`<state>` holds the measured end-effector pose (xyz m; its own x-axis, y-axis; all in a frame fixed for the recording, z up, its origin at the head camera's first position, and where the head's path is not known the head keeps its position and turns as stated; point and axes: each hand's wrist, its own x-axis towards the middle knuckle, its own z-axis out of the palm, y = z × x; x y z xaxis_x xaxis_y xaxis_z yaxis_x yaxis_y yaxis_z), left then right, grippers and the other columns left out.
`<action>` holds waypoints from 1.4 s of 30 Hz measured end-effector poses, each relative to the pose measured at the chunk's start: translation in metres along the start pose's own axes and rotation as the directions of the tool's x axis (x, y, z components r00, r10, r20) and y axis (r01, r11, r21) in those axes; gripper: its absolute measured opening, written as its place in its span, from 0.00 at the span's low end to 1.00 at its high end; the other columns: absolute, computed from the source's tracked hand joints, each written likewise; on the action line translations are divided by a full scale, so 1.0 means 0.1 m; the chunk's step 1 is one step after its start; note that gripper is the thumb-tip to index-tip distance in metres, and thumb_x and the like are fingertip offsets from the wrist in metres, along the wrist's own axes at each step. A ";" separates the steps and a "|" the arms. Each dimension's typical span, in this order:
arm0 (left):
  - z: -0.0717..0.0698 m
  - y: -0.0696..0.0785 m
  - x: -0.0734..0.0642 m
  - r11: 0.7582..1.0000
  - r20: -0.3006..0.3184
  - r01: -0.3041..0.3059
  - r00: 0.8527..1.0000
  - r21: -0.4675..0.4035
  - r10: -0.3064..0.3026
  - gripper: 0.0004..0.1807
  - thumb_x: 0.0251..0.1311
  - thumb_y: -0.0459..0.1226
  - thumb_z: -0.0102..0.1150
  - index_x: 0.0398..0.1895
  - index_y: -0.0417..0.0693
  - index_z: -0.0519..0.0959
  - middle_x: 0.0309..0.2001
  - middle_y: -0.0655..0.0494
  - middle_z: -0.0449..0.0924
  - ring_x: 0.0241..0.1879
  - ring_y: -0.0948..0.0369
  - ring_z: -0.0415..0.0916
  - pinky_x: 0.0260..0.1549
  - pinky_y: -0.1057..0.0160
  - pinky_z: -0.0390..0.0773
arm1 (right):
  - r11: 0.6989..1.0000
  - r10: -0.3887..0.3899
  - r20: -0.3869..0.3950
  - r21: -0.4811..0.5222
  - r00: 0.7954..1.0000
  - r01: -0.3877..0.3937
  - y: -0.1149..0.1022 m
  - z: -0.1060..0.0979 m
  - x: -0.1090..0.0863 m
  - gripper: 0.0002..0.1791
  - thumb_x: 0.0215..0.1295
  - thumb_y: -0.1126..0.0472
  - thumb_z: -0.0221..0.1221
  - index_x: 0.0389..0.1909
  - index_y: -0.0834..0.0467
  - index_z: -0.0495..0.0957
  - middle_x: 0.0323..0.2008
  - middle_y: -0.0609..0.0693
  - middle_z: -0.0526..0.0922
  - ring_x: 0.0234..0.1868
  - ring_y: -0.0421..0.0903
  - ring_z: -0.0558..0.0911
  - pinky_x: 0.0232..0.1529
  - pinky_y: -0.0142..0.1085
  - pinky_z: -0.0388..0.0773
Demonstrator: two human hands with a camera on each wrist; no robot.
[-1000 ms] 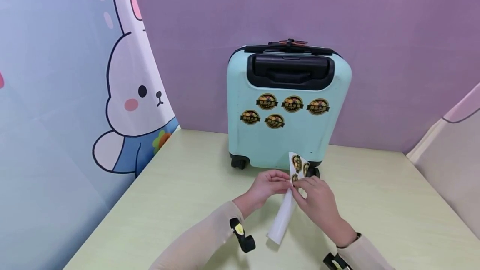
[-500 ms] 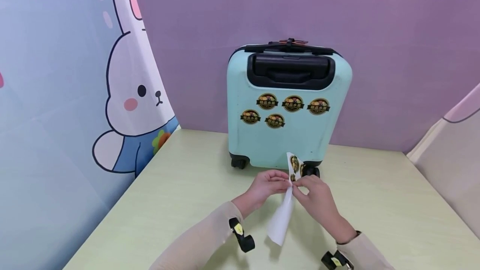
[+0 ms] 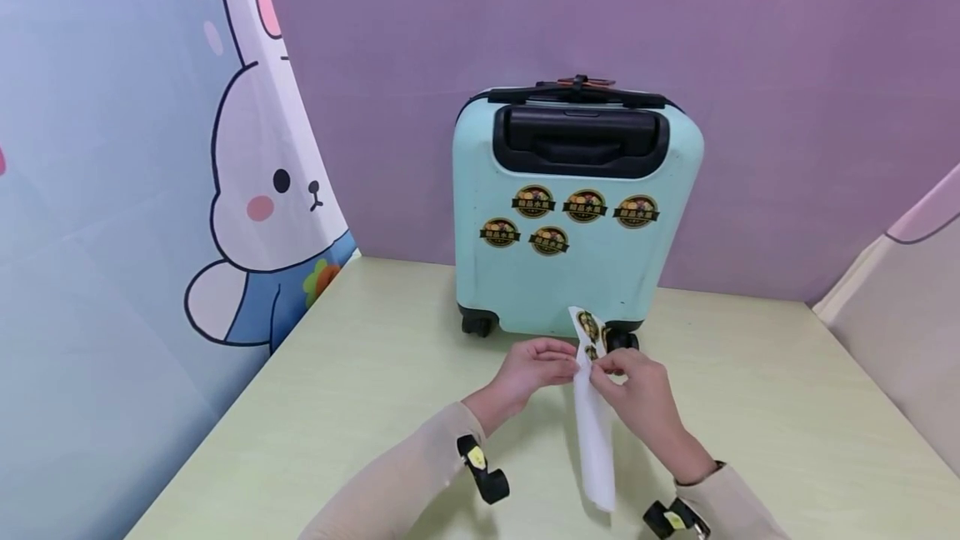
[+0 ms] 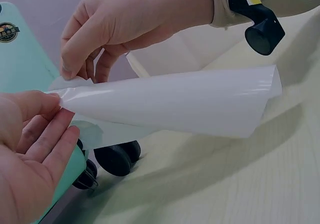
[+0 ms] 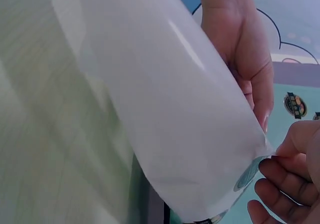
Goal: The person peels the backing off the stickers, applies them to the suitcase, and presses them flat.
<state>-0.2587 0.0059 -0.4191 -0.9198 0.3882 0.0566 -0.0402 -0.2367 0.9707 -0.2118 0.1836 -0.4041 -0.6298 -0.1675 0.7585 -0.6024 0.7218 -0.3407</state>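
Note:
A white sticker sheet [image 3: 596, 448] with round black-and-gold stickers [image 3: 588, 325] is held low in front of a mint-green suitcase [image 3: 592, 286]. My left hand [image 3: 525, 373] pinches its left edge between thumb and forefinger, other fingers extended behind, as the left wrist view shows. Opposite, my right hand [image 3: 641, 394] pinches the sheet near the stickers with thumb and fingertips. The sheet's lower part [image 4: 175, 101] curls into a loose roll, its plain back outward. In the right wrist view, the sheet [image 5: 170, 103] hides part of my left hand [image 5: 245, 53].
The suitcase stands upright on a pale wooden table [image 3: 397, 315] against a purple backdrop [image 3: 375, 107]. Several matching stickers [image 3: 549, 241] sit on its front, below the black handle recess [image 3: 581, 142]. A blue rabbit-print curtain [image 3: 97, 232] hangs at the left, a pale panel [image 3: 911, 340] at the right.
The sheet's loose lower end has swung right, from slanting left to hanging almost straight down. My right fingertips have shifted slightly right along the sheet; the left hand has barely moved.

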 end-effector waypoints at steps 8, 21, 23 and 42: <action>-0.03 -0.03 0.03 1.000 -0.020 0.016 1.000 0.003 -0.016 0.12 0.59 0.23 0.64 0.47 0.26 0.80 0.39 0.42 0.86 0.35 0.59 0.85 0.44 0.55 0.85 | 0.985 0.152 0.086 0.071 0.985 -0.158 0.03 -0.03 0.01 0.09 0.52 0.75 0.67 0.24 0.58 0.83 0.22 0.41 0.81 0.25 0.37 0.78 0.24 0.30 0.77; -0.11 -0.07 0.08 0.997 -0.035 0.016 0.999 0.076 -0.014 0.13 0.60 0.25 0.65 0.47 0.27 0.82 0.42 0.41 0.86 0.33 0.61 0.84 0.41 0.57 0.86 | 0.916 0.323 0.207 0.179 0.924 -0.360 0.06 -0.09 0.05 0.04 0.61 0.72 0.66 0.29 0.61 0.85 0.26 0.48 0.85 0.26 0.37 0.79 0.27 0.30 0.78; -0.12 -0.07 0.09 0.997 -0.038 0.021 0.999 0.081 -0.018 0.13 0.60 0.25 0.65 0.47 0.28 0.82 0.42 0.41 0.86 0.33 0.61 0.84 0.41 0.57 0.86 | 0.909 0.331 0.212 0.189 0.920 -0.371 0.08 -0.09 0.05 0.05 0.60 0.73 0.66 0.29 0.61 0.86 0.26 0.49 0.85 0.26 0.37 0.79 0.26 0.30 0.78; -0.22 -0.06 0.14 0.987 -0.054 0.023 0.998 0.162 -0.014 0.13 0.59 0.23 0.64 0.48 0.27 0.82 0.41 0.42 0.86 0.33 0.63 0.83 0.38 0.60 0.86 | 0.880 0.392 0.225 0.191 0.892 -0.435 0.14 -0.14 0.06 0.03 0.62 0.69 0.66 0.30 0.64 0.85 0.26 0.50 0.85 0.24 0.36 0.76 0.23 0.29 0.74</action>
<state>-0.2796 -0.0069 -0.4289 -0.9390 0.3427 0.0298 0.0022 -0.0807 0.9967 -0.2174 0.2024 -0.3960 -0.9082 -0.0171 0.4182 -0.3499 0.5795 -0.7361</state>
